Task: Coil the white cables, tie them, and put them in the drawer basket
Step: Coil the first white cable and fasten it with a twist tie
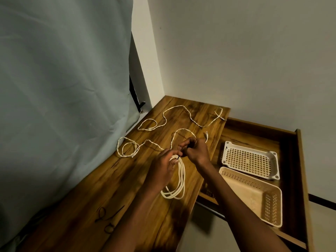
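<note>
A coiled white cable (179, 186) hangs in long loops over the wooden table (116, 182). My left hand (163, 166) grips the top of the coil. My right hand (195, 150) pinches a thin dark tie right at the coil's top, touching my left fingers. Two loose white cables lie uncoiled farther back: one (181, 115) snakes across the far end, another (131, 148) curls near the left edge. The open drawer (294, 160) on the right holds a white basket (250, 159) and a beige basket (254, 193).
Several dark ties (107, 217) lie on the table near its front. A grey-blue curtain (60, 88) hangs along the table's left side. White walls close off the corner behind the table and drawer.
</note>
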